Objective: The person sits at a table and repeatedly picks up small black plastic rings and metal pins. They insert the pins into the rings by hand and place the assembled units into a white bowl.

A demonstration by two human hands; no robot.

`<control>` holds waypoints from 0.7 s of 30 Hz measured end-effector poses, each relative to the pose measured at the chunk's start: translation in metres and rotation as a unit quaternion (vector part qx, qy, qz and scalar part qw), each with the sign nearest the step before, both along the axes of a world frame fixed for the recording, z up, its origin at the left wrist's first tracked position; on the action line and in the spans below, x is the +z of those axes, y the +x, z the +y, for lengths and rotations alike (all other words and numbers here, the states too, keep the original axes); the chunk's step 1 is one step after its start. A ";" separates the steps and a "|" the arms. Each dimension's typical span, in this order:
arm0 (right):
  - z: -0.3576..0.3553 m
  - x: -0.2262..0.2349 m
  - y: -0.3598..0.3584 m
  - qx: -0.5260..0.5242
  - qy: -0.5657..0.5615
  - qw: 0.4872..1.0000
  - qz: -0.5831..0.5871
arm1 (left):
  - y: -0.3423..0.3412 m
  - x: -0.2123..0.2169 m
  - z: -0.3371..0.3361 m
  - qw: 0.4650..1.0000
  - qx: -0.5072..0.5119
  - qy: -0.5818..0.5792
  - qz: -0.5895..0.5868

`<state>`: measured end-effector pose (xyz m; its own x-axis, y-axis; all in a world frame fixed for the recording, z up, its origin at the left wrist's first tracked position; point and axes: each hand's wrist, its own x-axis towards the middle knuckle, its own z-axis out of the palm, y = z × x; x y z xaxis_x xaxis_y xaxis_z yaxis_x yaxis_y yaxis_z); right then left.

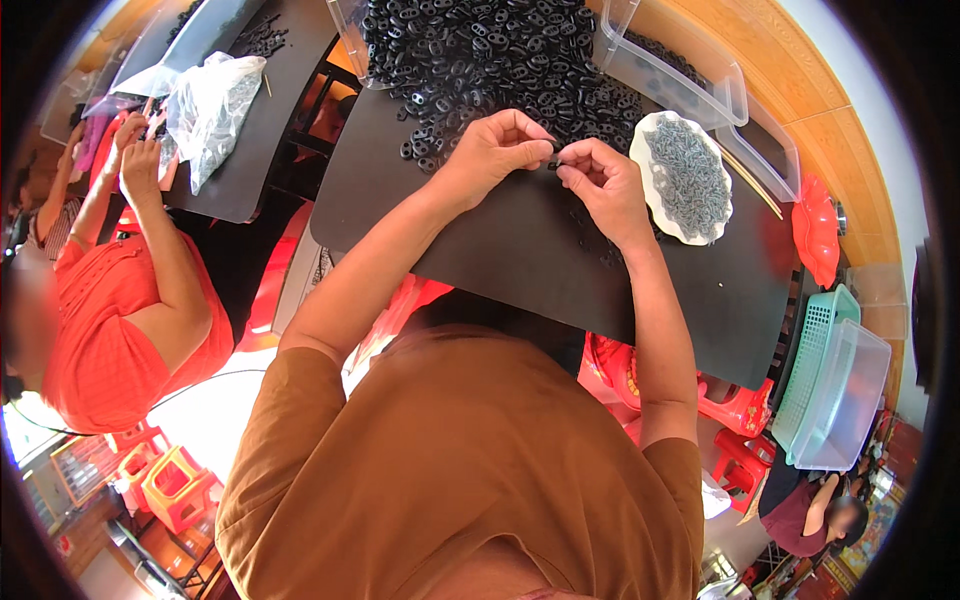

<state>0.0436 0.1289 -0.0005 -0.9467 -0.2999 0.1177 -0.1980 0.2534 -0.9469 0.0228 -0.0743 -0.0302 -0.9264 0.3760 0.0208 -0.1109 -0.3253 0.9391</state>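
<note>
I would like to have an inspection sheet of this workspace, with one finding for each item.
Surface: dark table, bare toward the person.
Job's things: heap of black two-holed pieces at the far side; small grey pieces in a pale scalloped dish at right.
Clutter: small dark bits near the right wrist; thin sticks beyond the dish.
Hands: left hand and right hand meet, fingertips pinching a small dark piece.
Cables: thin dark line, possibly a cable, beside the co-worker in red.
Surroundings: green basket at right; red stools at lower left.
</note>
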 end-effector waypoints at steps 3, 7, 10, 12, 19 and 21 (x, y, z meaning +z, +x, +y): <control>0.001 -0.001 -0.001 -0.007 0.006 1.000 0.007 | 0.003 0.002 0.002 0.999 -0.001 -0.049 0.021; 0.002 -0.001 -0.001 -0.010 -0.019 1.000 -0.001 | 0.007 0.016 0.001 0.997 -0.016 -0.075 0.013; 0.001 0.001 -0.001 -0.018 -0.025 0.999 0.016 | 0.005 0.011 0.000 0.999 0.002 -0.035 -0.024; 0.000 0.002 0.000 -0.016 -0.018 0.999 0.021 | 0.004 0.010 0.001 0.997 0.017 0.027 -0.064; -0.007 0.002 0.000 -0.024 -0.026 0.999 0.036 | 0.008 0.007 0.008 0.992 0.038 0.089 -0.083; -0.008 0.001 0.000 -0.024 -0.022 0.999 0.039 | 0.007 0.004 0.008 0.992 0.038 0.081 -0.084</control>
